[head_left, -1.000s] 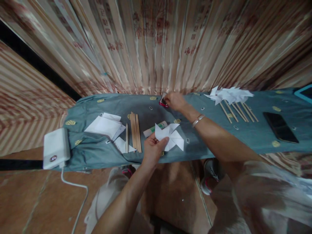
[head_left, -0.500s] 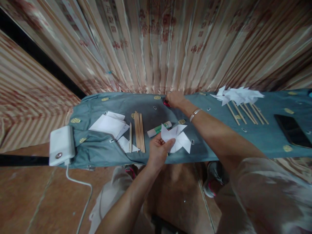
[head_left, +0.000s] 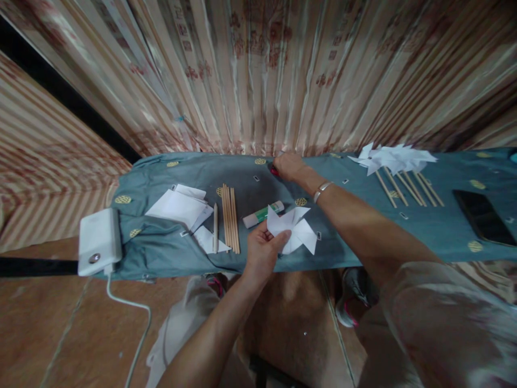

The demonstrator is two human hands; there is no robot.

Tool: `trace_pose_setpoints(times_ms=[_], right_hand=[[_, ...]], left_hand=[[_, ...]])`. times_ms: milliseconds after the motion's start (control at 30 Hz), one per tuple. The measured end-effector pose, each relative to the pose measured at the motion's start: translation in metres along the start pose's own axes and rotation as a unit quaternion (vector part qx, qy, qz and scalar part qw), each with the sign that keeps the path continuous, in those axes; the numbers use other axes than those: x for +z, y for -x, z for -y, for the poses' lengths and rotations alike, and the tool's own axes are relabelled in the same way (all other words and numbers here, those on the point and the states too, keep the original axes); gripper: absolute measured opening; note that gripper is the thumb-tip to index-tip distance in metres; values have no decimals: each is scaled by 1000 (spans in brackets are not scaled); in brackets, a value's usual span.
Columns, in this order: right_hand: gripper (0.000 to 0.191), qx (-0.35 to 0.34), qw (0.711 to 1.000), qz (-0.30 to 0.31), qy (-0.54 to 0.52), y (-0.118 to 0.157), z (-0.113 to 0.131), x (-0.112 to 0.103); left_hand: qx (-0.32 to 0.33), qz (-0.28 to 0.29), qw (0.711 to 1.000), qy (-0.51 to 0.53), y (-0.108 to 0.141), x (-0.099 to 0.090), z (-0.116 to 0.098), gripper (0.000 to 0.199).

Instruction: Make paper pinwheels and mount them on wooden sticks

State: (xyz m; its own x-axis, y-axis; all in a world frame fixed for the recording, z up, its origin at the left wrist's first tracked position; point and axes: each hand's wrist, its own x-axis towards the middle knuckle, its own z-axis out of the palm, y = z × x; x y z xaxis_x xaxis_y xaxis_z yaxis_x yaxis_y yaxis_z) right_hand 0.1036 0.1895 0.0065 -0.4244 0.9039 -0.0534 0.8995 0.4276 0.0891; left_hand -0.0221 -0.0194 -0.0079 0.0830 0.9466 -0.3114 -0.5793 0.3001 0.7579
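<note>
Near the front edge of the cloth, my left hand (head_left: pixel 262 249) pinches a white paper pinwheel (head_left: pixel 301 233) between thumb and fingers. A glue stick (head_left: pixel 262 214) with a green label lies just behind that hand. At the back of the cloth, my right hand (head_left: pixel 291 166) is closed over a small red object (head_left: pixel 274 170); most of it is hidden under the fingers, so its kind is unclear. Left of the glue stick lie several thin wooden sticks (head_left: pixel 230 221) side by side and a pencil-like stick (head_left: pixel 215 229).
Folded white papers (head_left: pixel 177 207) and a paper scrap (head_left: pixel 205 238) lie to the left. A white power bank (head_left: pixel 99 242) with a cable sits at the left edge. On the right are finished pinwheels (head_left: pixel 398 159) on sticks and a black phone (head_left: pixel 482 215). A curtain (head_left: pixel 258 81) hangs behind.
Almost nothing differs. My right hand has shifted very slightly over the red object; the left hand keeps the pinwheel in the same place.
</note>
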Motion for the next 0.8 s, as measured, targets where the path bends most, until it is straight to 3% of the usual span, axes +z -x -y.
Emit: trace_pose_setpoints(times_ms=[400,800], right_hand=[[32,65,998,-14,3,-1,-12,7],[26,97,993,-33,-62,1,-16,7]], left_hand=[[-5,-7,1000,-5,-1,0,0,39],[4,4,1000,-12,1,1,-1,39]])
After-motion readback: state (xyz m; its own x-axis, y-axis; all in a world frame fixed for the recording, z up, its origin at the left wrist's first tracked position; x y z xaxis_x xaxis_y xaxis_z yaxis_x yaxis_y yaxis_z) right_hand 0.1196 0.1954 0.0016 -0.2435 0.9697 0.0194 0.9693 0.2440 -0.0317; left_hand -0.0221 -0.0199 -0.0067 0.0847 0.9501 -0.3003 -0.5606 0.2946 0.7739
